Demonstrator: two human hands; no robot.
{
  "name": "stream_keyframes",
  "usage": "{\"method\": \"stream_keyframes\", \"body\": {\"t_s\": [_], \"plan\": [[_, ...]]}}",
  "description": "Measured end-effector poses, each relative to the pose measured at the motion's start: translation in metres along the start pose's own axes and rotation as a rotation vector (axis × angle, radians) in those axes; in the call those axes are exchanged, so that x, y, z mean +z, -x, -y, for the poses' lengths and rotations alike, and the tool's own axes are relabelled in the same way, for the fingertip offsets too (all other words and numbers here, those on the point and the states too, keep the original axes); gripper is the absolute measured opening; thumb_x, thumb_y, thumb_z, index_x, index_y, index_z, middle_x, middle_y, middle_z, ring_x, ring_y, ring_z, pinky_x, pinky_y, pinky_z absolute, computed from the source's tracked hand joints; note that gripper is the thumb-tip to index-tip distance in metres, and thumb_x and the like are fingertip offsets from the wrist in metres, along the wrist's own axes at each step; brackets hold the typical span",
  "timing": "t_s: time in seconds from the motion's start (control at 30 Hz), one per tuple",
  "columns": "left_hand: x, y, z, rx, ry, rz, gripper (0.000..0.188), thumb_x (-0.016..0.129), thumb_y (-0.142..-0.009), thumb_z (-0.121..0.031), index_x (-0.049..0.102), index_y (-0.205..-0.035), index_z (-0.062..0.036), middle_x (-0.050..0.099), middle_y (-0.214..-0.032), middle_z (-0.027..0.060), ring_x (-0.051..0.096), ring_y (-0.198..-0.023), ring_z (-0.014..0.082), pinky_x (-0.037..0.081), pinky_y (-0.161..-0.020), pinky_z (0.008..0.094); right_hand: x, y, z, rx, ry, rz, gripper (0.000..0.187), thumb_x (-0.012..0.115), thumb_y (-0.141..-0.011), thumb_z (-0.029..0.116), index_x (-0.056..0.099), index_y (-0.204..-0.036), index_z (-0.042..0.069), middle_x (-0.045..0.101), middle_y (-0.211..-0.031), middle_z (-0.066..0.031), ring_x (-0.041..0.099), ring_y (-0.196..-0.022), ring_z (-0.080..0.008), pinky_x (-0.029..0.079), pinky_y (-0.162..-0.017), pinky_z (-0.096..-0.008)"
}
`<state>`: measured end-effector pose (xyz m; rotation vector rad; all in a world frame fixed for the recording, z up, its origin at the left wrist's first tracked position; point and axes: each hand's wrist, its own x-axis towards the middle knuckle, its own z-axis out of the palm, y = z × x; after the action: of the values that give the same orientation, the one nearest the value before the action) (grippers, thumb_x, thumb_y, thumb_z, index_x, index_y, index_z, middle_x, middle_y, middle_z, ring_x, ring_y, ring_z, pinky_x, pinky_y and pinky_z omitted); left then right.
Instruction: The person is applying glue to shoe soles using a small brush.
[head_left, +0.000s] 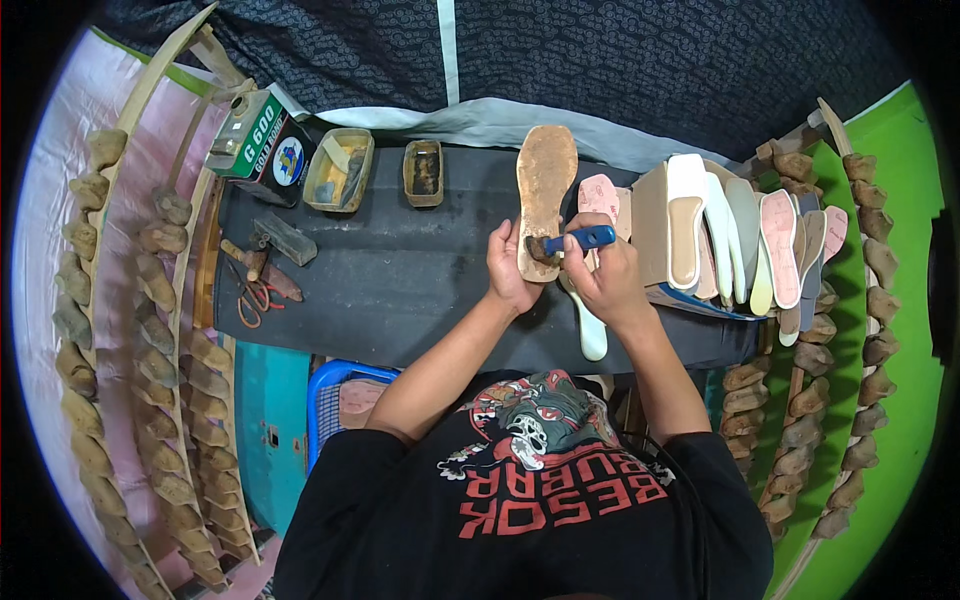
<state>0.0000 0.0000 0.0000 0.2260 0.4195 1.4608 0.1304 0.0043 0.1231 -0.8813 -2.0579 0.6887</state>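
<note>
Left hand in the head view: grasps the brown sole by its near end, thumb at the left edge, fingers mostly hidden beneath, probably to steady it against the strokes while leaving the upper face bare.
Right hand: closed around the blue brush handle, apparently low near the head for control.
Brush bristles: over the sole's narrow heel, pointing left, with the handle running out to the right.
Brown sole: in front of the person, between the hands at its heel and reaching beyond them; whether it touches the table cannot be told.
Long axis: runs away from the body, almost straight; the broad toe end points away, the heel toward the person, the flat face up.
Small tub: beyond and left of the left hand, perhaps for easy dipping.
Box: right of the right hand, insoles standing on edge, presumably for quick picking.
White insole: just nearer the body than the right hand.
</note>
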Motion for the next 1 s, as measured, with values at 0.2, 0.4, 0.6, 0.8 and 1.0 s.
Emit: {"method": "stream_keyframes", "body": {"t_s": [0.2,0.4,0.6,0.8,1.0], "plan": [[-0.006,-0.001,-0.003,-0.033,0.074,0.098,0.067,0.025,-0.098,-0.052,0.051,-0.138,-0.0050,0.062,-0.128,0.0129,0.059,-0.119,0.0293,0.043,-0.107,0.0462,-0.007,0.007,0.012,-0.145,0.043,0.211,0.021,0.068,-0.088,0.010,0.056,-0.104,0.002,0.063,-0.083,-0.0185,0.065,-0.074,-0.0384,0.050,-0.067,-0.0434],[0.017,0.007,0.001,-0.045,0.087,0.000,0.068,0.025,-0.099,-0.052,0.049,-0.140,-0.0046,0.060,-0.132,0.0138,0.057,-0.122,0.0289,0.042,-0.109,0.0457,-0.010,-0.002,0.004,-0.165,0.030,0.083,0.021,0.068,-0.088,0.008,0.056,-0.104,0.001,0.063,-0.084,-0.0182,0.065,-0.075,-0.0376,0.051,-0.066,-0.0422],[-0.002,0.006,-0.008,-0.044,0.056,0.164,0.070,0.024,-0.099,-0.055,0.052,-0.136,-0.0031,0.062,-0.127,0.0130,0.060,-0.118,0.0277,0.046,-0.105,0.0451,-0.007,0.009,0.017,-0.159,0.050,0.199,0.021,0.067,-0.088,0.008,0.056,-0.105,0.001,0.064,-0.085,-0.0187,0.065,-0.075,-0.0384,0.051,-0.067,-0.0432],[0.009,0.011,-0.003,-0.024,0.058,-0.064,0.067,0.024,-0.099,-0.054,0.053,-0.135,-0.0049,0.063,-0.125,0.0108,0.061,-0.115,0.0261,0.046,-0.103,0.0427,-0.008,0.005,0.007,-0.142,-0.023,0.102,0.018,0.066,-0.091,0.008,0.056,-0.104,0.001,0.064,-0.087,-0.0167,0.065,-0.076,-0.0364,0.051,-0.067,-0.0408],[-0.007,0.010,-0.003,0.004,0.055,-0.017,0.066,0.027,-0.099,-0.055,0.049,-0.141,-0.0093,0.062,-0.129,0.0118,0.060,-0.119,0.0286,0.044,-0.107,0.0455,-0.003,0.008,0.007,-0.135,-0.014,0.189,0.018,0.066,-0.091,0.008,0.056,-0.103,0.000,0.063,-0.087,-0.0171,0.065,-0.076,-0.0362,0.051,-0.067,-0.0411]]}}
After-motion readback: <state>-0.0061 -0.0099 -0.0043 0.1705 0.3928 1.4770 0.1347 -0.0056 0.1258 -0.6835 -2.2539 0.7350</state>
